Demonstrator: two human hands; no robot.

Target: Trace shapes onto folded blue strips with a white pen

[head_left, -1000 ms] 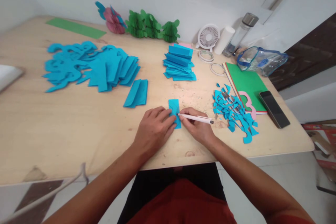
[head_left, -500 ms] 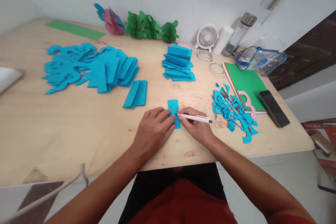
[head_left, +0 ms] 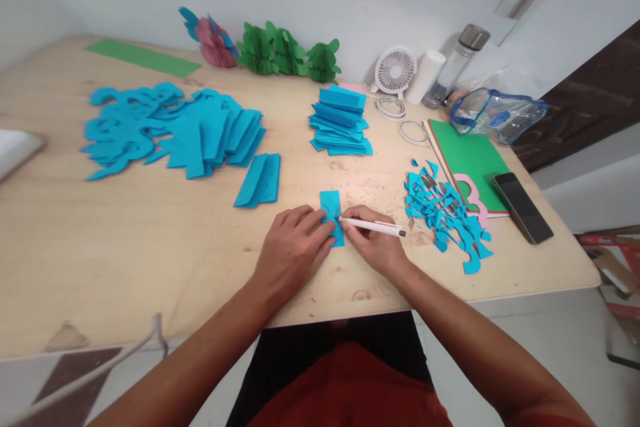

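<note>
A small folded strip of blue paper (head_left: 331, 200) lies upright on the table in front of me, with a drawn line near its top. My left hand (head_left: 293, 240) presses its fingers onto the left side of this strip and holds it against the tabletop. In my right hand (head_left: 377, 243) is a white pen (head_left: 373, 224), gripped between thumb and fingers, its tip at the strip's right edge. Two folded blue pieces (head_left: 258, 179) rest just beyond my left hand.
Cut blue paper shapes (head_left: 135, 123) are heaped at the left, and a stack of folded blue paper (head_left: 339, 121) stands at the back. Blue scraps (head_left: 445, 207), a black phone (head_left: 523, 207) and a green paper pad (head_left: 470, 160) lie at the right. Behind stand a small fan (head_left: 395, 71) and a bottle (head_left: 457, 67).
Almost nothing differs. The pen has shifted very slightly to the right, while my left hand and the paper strip stay in place.
</note>
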